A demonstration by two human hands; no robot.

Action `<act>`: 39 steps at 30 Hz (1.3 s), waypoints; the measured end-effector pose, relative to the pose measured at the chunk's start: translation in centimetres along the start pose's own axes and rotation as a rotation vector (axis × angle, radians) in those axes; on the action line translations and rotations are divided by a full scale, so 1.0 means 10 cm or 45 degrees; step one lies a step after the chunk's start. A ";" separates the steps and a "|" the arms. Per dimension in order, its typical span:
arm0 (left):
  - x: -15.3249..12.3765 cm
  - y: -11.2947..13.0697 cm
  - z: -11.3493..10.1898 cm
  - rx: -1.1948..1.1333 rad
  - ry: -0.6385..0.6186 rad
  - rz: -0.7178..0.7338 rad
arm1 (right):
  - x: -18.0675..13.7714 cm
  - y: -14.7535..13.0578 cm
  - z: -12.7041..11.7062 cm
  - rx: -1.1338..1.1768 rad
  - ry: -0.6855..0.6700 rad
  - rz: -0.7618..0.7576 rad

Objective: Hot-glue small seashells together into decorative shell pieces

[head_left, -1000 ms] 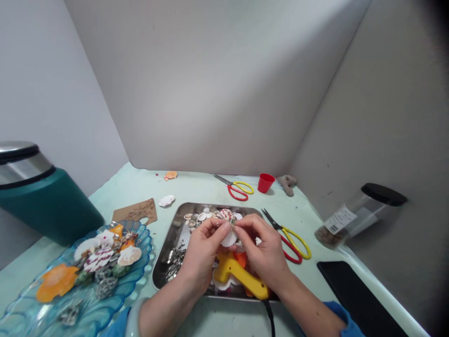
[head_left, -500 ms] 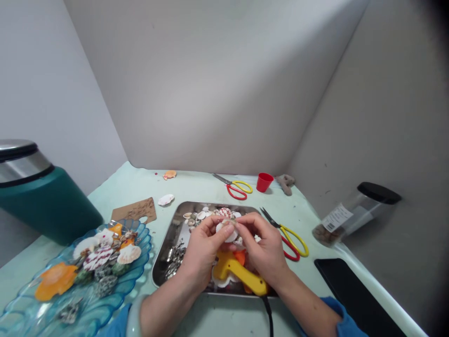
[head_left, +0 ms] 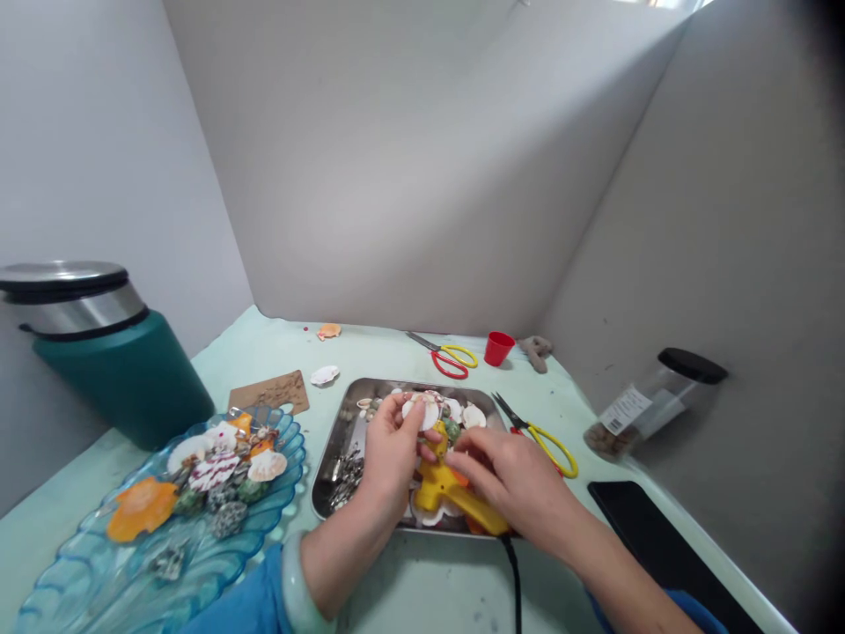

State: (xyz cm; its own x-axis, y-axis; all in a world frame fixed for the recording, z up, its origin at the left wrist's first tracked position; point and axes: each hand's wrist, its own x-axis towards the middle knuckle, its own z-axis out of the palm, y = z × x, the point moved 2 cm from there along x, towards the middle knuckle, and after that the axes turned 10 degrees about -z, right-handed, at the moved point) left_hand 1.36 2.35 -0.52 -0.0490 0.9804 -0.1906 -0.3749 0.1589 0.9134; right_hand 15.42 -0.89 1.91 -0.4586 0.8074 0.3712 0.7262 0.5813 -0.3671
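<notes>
Left grip point(head_left: 391, 447) holds, seemingly, a white shell point(head_left: 424, 412) above the shell-strewn tray point(head_left: 338, 442).

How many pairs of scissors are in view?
2: one pair beyond the tray, left of the cup; the other pair right of the tray, partly behind the right hand.

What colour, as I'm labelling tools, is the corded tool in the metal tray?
The corded tool is yellow; the head view shows it best.

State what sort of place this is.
Probably a small craft workspace: a metal tray holds shells and what looks like a yellow glue gun, scissors lie just beside it, and a blue dish at the left holds more shells.
</notes>
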 end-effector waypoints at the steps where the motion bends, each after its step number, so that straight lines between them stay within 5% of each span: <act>1: 0.01 0.00 -0.01 0.009 0.018 0.025 | -0.05 -0.06 -0.02 -0.124 -0.060 0.003; 5: 0.03 0.03 -0.04 0.009 0.062 0.093 | -0.19 -0.23 0.01 -0.380 -0.159 0.016; 9: 0.02 0.11 -0.07 -0.003 0.101 0.175 | -0.24 -0.14 0.08 -0.290 -0.181 0.055; 12: 0.03 0.15 -0.09 -0.017 0.145 0.208 | -0.24 0.05 0.05 0.141 0.003 0.150; 16: 0.04 0.14 -0.08 -0.038 0.157 0.155 | -0.19 0.22 -0.04 1.174 0.376 0.474; 20: 0.03 0.07 -0.04 -0.035 0.114 0.040 | -0.08 0.14 -0.09 1.734 0.511 0.422; 26: 0.00 0.02 0.00 -0.010 0.088 -0.081 | -0.09 0.15 0.08 1.409 0.354 0.454; 39: 0.03 0.02 -0.01 -0.037 0.137 -0.144 | -0.23 0.20 0.22 1.429 0.077 0.438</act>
State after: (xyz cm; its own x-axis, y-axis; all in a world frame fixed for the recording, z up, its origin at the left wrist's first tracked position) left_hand 1.19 2.70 -0.43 -0.1038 0.9381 -0.3304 -0.4103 0.2622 0.8734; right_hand 16.79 -1.37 -1.57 -0.2798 0.9506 0.1348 -0.0651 0.1213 -0.9905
